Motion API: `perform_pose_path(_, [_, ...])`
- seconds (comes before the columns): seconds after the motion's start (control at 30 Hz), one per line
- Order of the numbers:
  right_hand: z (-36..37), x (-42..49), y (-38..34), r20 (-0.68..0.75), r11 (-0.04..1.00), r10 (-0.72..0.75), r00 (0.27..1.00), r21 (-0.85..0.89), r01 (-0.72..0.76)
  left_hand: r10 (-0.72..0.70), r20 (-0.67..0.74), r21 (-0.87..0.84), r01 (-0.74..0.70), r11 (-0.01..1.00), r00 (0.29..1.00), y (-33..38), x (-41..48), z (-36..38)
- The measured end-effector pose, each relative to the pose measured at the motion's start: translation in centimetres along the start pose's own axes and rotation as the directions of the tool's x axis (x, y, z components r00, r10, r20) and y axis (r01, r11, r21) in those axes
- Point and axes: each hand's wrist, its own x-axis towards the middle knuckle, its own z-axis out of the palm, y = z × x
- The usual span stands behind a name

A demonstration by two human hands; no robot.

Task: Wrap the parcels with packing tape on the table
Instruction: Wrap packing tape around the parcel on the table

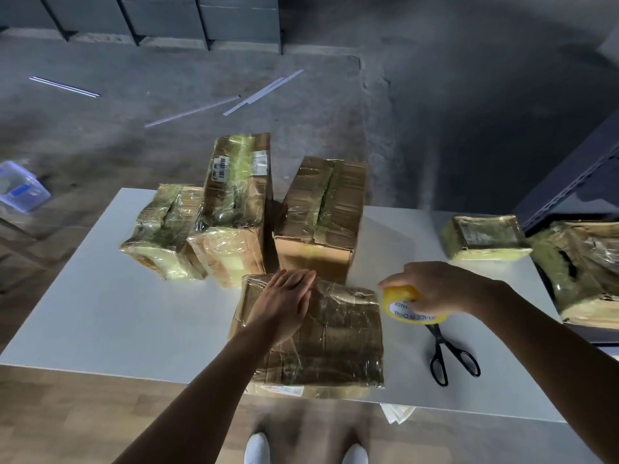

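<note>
Where the right hand (435, 286) curls over the yellow tape roll (407, 309), its fingertips are hidden behind the roll. Whether a strand of tape runs from the roll to the parcel cannot be made out. This hand grips the roll from above, just beside the right edge of the near parcel (335, 346).

The left hand (284, 306) lies flat on that parcel's top, fingers straight and pressed together, pointing away from the person. The near parcel, a flat brown carton under glossy clear tape, reaches the near edge of the counter (117, 313).

Black scissors (449, 353) lie on the counter to its right, their blade tips covered by the roll.

Behind the near parcel three taped parcels stand close together: a low parcel (164, 229) at left, a tall parcel (234, 202) beside it, and a third parcel (321, 212) to the right. Well apart at the right end sit a small parcel (485, 236) and a crumpled parcel (582, 272), the latter cut off by the frame edge. Dark shelving (576, 182) rises behind them.

On the floor beyond lie pale strips (261, 92) and a clear plastic box (20, 189), partly cut off at left.
</note>
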Motion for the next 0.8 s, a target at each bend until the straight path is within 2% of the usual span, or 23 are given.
perform_pose_path(0.17, [2.4, -1.6, 1.7, -0.143, 0.954, 0.032, 0.989, 0.298, 0.012, 0.004, -0.001, 0.011, -0.004, 1.0, 1.0, 0.1, 0.1, 0.0])
perform_pose_path(0.23, [2.7, -1.5, 1.9, -0.171, 0.966, 0.032, 0.985, 0.259, 0.014, 0.007, -0.002, 0.014, -0.007, 1.0, 1.0, 0.0, 0.0, 0.1])
perform_pose_path(0.37, [2.1, -0.4, 1.6, -0.059, 0.997, 0.069, 0.996, 0.022, -0.067, 0.018, -0.01, 0.009, -0.018, 1.0, 1.0, 0.0, 0.0, 0.0])
perform_pose_path(0.47, [2.3, 0.0, 1.8, -0.048, 0.992, 0.085, 0.995, -0.085, -0.089, 0.017, 0.012, 0.008, -0.017, 1.0, 1.0, 0.1, 0.2, -0.2])
perform_pose_path(0.57, [3.2, 0.0, 1.4, 0.009, 0.996, 0.088, 0.996, -0.036, -0.088, -0.021, 0.075, 0.072, 0.015, 0.997, 0.997, 0.9, 0.9, -0.6])
perform_pose_path(0.67, [4.2, 0.5, 0.3, 0.024, 0.997, 0.076, 0.997, 0.001, -0.076, -0.127, 0.155, 0.245, 0.087, 0.966, 0.98, 3.5, 3.0, -1.2])
perform_pose_path(0.73, [4.4, 0.9, -0.3, 0.011, 0.999, 0.054, 0.998, 0.003, -0.054, -0.067, 0.178, 0.287, 0.013, 0.958, 0.982, 5.7, 4.3, -1.1])
perform_pose_path(0.8, [4.5, 1.0, -0.5, 0.005, 0.999, 0.045, 0.999, -0.003, -0.045, 0.067, 0.209, 0.173, -0.104, 0.979, 0.976, 7.8, 5.0, -0.5])
